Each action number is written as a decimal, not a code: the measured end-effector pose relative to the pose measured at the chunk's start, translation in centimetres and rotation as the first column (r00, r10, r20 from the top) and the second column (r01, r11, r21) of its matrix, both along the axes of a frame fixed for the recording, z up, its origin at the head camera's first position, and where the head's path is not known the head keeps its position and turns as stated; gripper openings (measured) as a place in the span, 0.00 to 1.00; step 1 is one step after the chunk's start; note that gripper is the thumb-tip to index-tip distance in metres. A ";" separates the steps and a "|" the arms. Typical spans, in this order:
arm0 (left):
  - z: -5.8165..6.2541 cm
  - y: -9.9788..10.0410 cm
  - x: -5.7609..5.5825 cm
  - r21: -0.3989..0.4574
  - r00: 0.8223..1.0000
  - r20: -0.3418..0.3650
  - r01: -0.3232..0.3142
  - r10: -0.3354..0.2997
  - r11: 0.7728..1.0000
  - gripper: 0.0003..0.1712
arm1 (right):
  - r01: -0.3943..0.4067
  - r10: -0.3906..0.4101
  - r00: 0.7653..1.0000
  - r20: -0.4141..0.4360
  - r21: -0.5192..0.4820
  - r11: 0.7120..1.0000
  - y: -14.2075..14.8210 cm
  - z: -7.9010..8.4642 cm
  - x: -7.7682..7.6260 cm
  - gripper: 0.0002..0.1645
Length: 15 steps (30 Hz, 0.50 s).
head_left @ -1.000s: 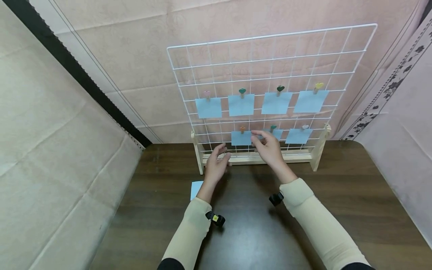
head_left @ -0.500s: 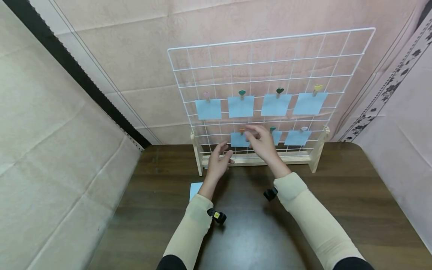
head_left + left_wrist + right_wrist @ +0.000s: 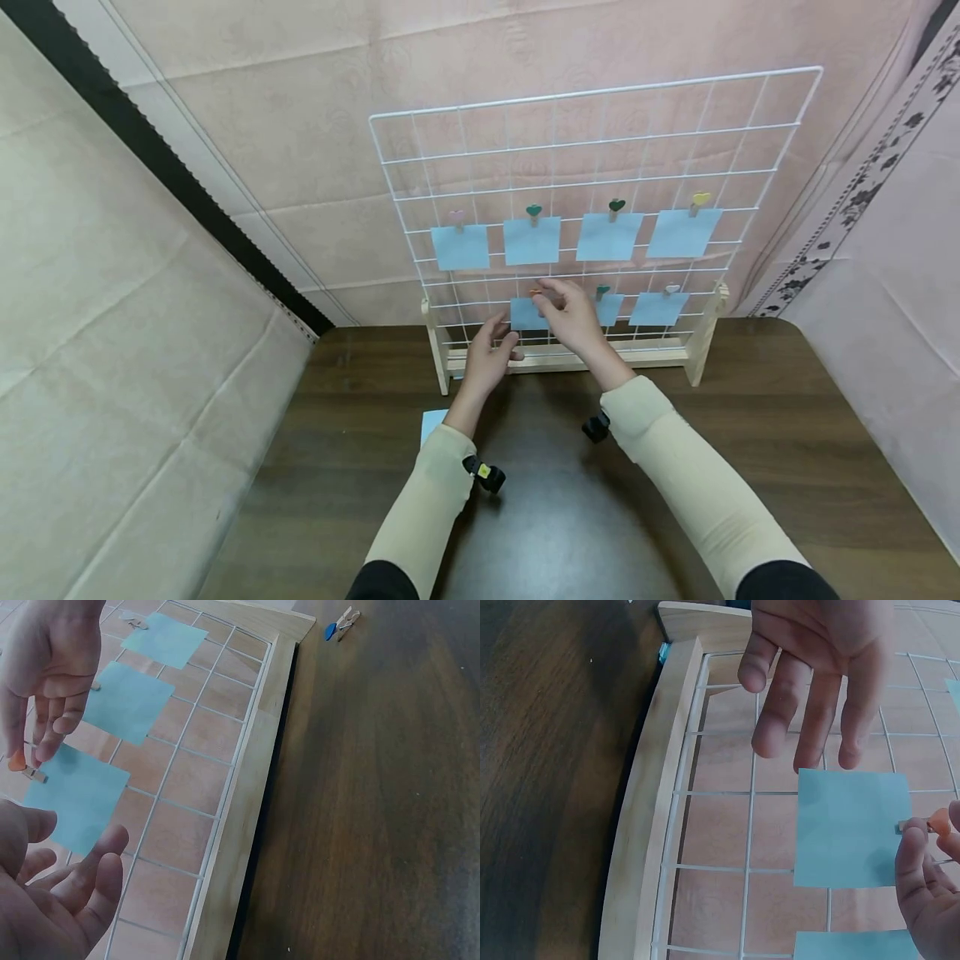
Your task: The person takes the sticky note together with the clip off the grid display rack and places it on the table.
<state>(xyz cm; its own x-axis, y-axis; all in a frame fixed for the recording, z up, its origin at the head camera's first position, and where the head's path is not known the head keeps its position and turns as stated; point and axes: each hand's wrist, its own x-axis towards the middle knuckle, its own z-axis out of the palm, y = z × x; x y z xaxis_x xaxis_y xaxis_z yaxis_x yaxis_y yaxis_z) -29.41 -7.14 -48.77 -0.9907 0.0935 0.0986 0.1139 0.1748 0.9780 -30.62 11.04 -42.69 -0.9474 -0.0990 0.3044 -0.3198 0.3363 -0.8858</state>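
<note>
On the white wire grid (image 3: 600,181) hangs a light blue paper note (image 3: 527,314), under a small clothespin (image 3: 936,822) with an orange heart. My right hand (image 3: 573,317) pinches this clothespin between thumb and fingers at the note's top edge; the fingers partly cover it in the head view. My left hand (image 3: 486,358) is held by the note's left edge, its fingers loosely extended and nothing in them. In the right wrist view the left fingertips (image 3: 808,754) come very close to the paper; whether they touch is unclear.
Several more blue notes (image 3: 607,237) hang from heart clothespins in two rows. The grid stands in a wooden base (image 3: 637,357) at the table's back. Another blue sheet (image 3: 432,422) lies left, partly behind my left arm. A blue-heart clothespin (image 3: 341,626) lies on the table (image 3: 525,533).
My right hand has moved left across the lower row, from the note's right side to its orange clothespin. My left hand has shifted only slightly.
</note>
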 end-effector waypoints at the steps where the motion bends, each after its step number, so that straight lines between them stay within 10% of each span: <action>1: 0.0 0.1 -0.1 -0.001 1.000 -0.001 0.001 -0.001 1.000 0.31 | -0.005 0.005 1.000 0.002 -0.001 1.000 0.0 -0.1 -0.1 0.26; 15: 0.2 0.9 -0.4 -0.014 1.000 -0.010 -0.020 0.019 1.000 0.27 | -0.007 0.007 1.000 0.006 -0.009 1.000 -0.4 0.0 -0.9 0.21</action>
